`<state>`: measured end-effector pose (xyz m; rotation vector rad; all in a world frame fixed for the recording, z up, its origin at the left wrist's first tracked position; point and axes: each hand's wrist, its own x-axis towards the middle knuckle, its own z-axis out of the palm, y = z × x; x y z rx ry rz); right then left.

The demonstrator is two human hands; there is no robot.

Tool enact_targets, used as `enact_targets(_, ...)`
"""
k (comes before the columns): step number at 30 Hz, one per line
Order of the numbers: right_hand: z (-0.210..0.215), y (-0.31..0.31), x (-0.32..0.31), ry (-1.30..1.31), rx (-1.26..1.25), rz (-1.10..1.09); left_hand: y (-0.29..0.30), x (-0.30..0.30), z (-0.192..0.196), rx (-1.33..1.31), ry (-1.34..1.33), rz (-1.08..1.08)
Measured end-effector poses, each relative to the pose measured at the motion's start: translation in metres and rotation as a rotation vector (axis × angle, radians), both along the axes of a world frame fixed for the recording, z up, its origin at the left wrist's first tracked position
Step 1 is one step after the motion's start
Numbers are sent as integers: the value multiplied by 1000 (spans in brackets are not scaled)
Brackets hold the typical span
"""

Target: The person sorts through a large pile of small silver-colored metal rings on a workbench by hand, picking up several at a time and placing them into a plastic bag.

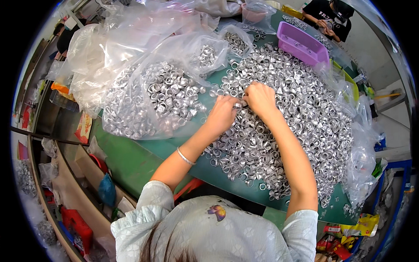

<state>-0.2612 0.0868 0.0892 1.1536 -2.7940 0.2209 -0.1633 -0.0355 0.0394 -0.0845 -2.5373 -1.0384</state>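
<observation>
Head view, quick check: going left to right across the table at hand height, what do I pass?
Clear plastic bag of silver rings → left hand → right hand → loose pile of silver rings → crumpled clear plastic at the table's right edge.

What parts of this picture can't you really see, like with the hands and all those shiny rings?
Head view, the only one:
- Fingertips of the left hand and right hand: curled into the pile of silver rings, so the grip is hidden.
- The small ring piece between the hands: too small to tell its shape.
- Rings in the clear plastic bag: blurred by glare and folds.
- Purple tray: its inside is barely visible.
- Another person at the top: cut off by the edge.
</observation>
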Motion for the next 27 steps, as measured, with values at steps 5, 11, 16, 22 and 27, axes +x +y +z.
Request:
enact_targets(5,5,13,0,-101,-168,-47,-2,1,-14,64,127,28)
enact_targets(11,-1,10,-2,108,-6,103,3,8,7,386,95,110)
enact_targets(16,2,19,-4,-126,-292,10,-16,9,11,1583,-210,-55)
enact_targets(22,20,68,1,-1697,-1602,-224,-24,0,8,1334,-228,-37)
enact_targets(27,18,80,2,-1450,-1406,-160,-8,-32,10,36,-110,-49)
